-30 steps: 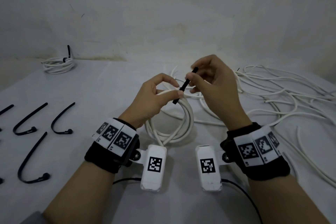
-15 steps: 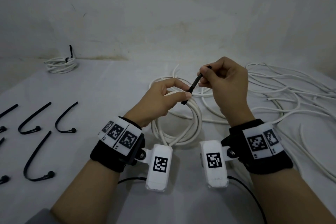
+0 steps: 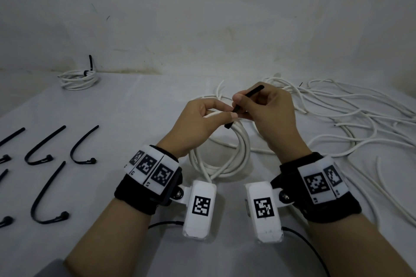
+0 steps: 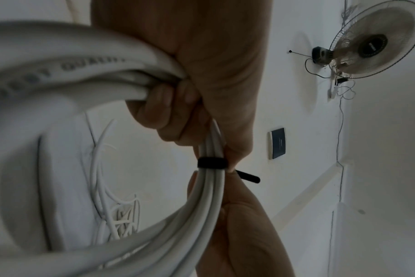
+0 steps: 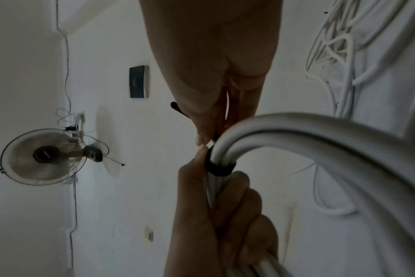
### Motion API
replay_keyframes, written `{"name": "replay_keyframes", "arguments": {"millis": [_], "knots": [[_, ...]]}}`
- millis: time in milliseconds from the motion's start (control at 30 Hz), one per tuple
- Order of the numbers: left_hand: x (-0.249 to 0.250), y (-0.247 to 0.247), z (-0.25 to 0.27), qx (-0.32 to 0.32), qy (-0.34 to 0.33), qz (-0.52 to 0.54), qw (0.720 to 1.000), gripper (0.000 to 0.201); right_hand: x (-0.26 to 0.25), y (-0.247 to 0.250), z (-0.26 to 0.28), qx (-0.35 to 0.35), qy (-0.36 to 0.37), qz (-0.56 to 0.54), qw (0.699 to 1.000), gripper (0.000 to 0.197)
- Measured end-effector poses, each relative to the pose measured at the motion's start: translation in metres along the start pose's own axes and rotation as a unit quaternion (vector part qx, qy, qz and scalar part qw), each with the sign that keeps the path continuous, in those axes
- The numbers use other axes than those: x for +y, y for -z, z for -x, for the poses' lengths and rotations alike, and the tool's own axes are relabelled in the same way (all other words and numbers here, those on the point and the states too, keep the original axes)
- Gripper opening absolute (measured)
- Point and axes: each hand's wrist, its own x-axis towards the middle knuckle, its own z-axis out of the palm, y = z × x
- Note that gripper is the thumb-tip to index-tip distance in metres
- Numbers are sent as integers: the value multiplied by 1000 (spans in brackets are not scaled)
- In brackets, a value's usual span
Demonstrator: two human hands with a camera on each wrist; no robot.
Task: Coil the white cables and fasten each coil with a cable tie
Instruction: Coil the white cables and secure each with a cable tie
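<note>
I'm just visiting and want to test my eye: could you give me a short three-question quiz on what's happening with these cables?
1. True or false: the black cable tie already wraps the held coil.
2. Which hand pinches the tie's free tail?
A. the left hand
B. the right hand
3. Fill in: a finished coil lies at the far ____ of the table.

Key: 1 true; 2 B; 3 left.

Both forearms reach forward, each wrist wearing a black band with a white camera unit. The left hand is raised, thumb and forefinger curled together in a pinch. The right hand sits close beside it, fingers bent, thumb and forefinger pinched, fingertips nearly meeting the left's.
</note>
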Motion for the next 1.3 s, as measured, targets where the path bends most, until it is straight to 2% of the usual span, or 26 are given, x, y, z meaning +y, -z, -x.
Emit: {"name": "replay_keyframes", "arguments": {"millis": [67,133,233,300,400,567,700,867,967,1100,1200,1300], "knots": [[1,-1,-1,8,-5,13,1000,3,1,0,0,-13,-4,-3,1000,10],[-2,1,-3,42,-10,37,998,4,1,0,1,-47,-40,-5,998,6],[-9,7,-9,112,-10,65,992,10,3,-2,3,-130,-111,-15,985,18],[-10,10,-11,133,-12,90,987,20,3,-7,6,-151,-111,-26,982,18],[-10,12,-12,118,-9,129,985,25,4,-12,6,-105,-61,-24,992,14],[-14,8,-10,26,28,112,993,26,4,-6,1,-39,-49,-96,993,14],[-18,1,-12,51,1,108,993,29,4,-6,1,-33,-35,-89,995,16],[-16,3,-11,11,37,118,992,12,10,-1,-7,-8,-53,-120,991,18],[-20,5,-17,87,37,95,991,15,10,-12,-16,-18,-75,-107,991,26],[-21,23,-39,202,54,74,975,21,16,-29,-37,-2,-114,-99,989,35],[-16,52,-55,255,66,92,960,16,41,-40,-47,-10,-108,5,994,28],[-10,88,-72,272,88,91,954,17,70,-38,-55,-44,-57,170,983,16]]}}
